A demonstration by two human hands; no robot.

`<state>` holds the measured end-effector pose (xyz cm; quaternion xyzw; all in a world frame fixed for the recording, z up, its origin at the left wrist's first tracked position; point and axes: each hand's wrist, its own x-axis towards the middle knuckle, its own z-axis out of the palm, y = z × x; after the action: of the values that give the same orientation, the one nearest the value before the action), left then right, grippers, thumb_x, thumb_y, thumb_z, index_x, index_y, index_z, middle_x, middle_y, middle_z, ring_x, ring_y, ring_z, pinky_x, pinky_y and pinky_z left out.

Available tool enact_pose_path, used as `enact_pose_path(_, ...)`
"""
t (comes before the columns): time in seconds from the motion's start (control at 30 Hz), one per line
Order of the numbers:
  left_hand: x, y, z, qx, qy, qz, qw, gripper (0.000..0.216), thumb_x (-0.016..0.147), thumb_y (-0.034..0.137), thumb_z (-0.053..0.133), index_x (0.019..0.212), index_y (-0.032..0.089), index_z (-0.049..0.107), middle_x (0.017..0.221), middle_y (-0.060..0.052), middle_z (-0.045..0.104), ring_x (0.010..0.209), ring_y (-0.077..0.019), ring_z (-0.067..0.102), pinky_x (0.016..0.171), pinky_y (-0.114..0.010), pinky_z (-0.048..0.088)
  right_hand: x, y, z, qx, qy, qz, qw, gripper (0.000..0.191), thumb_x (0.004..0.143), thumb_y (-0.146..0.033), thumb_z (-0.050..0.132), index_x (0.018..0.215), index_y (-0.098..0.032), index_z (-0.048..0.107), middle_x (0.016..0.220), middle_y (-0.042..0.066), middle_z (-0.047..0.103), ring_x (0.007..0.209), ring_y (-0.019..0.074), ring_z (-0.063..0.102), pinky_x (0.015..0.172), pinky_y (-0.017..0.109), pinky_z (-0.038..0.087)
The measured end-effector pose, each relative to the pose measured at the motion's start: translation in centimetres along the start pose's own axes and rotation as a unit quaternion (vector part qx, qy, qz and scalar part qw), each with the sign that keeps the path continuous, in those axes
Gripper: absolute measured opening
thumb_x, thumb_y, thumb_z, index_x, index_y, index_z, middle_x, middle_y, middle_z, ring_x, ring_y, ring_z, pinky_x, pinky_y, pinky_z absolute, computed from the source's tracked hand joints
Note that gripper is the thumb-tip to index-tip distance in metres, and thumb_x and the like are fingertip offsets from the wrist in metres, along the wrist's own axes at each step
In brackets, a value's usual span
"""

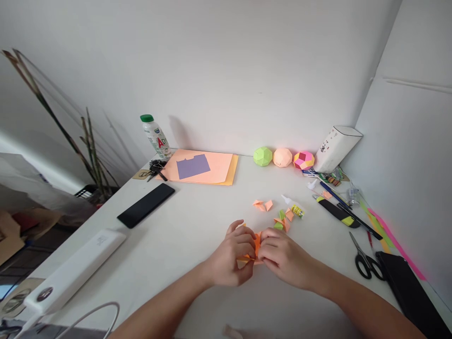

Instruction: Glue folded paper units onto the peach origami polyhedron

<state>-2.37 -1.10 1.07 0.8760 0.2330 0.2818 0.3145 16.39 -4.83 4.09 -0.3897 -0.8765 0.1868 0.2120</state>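
Both my hands are closed on one small folded orange paper piece [258, 242] just above the white table. My left hand [236, 254] grips its left side, fingers curled and thumb below. From the right, my right hand [282, 254] pinches the other edge. The fingers cover most of the paper, so its full shape is hidden. Just beyond my hands lie several small folded paper pieces [278, 225] in orange and green. A few peach paper pieces [260, 205] sit farther back, beside a glue tube [294, 207] with a white nozzle.
Three paper balls, green [262, 157], peach [282, 157] and multicoloured [304, 160], stand by the wall. Scissors [367, 263], a cutter knife [337, 212] and a black case [409, 287] lie right. A phone [146, 205], paper sheets [222, 167], bottle [156, 136] and white power strip [77, 270] are left.
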Motion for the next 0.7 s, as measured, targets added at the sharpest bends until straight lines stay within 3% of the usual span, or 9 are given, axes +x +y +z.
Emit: enact_pose_path(0.7,-0.1,-0.53,0.34,0.018,0.017,-0.016,1.0,0.012,0.066,0.01,0.052,0.063,0.02,0.048,0.069,0.001,0.058,0.086,-0.0168,0.054,0.107,-0.042,0.02,0.23,0.03,-0.45,-0.001,-0.035,0.007,0.999,0.026,0.089,-0.009,0.045,0.068,-0.017,0.058,0.068,0.004,0.058,0.076,0.0172,0.05,0.067,0.029,0.041)
